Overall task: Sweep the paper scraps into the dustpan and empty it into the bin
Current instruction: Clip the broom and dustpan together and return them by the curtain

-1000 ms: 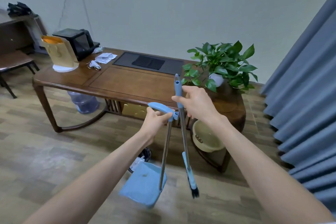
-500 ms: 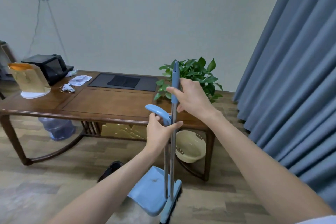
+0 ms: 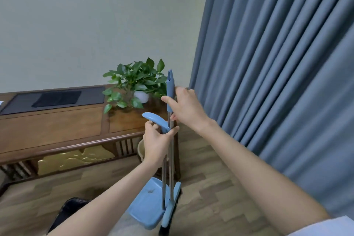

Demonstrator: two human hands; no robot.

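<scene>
A light blue long-handled dustpan (image 3: 148, 205) stands on the wooden floor in front of me, its curved handle gripped by my left hand (image 3: 157, 140). Beside it stands a blue broom (image 3: 171, 207), upright with its black bristles on the floor and its head against the pan. My right hand (image 3: 186, 106) holds the broom's blue top grip between thumb and fingers. A bin lined with a black bag (image 3: 70, 210) shows at the lower left, partly hidden by my left forearm. No paper scraps are visible on the floor.
A dark wooden table (image 3: 57, 126) runs along the left with a potted green plant (image 3: 136, 82) on its near end. A beige basin (image 3: 140, 149) sits under the table. Grey-blue curtains (image 3: 277, 63) hang close on the right.
My view has swung right and upward toward the curtains. The broom and dustpan have come together upright, standing side by side on the floor. Both hands keep their holds.
</scene>
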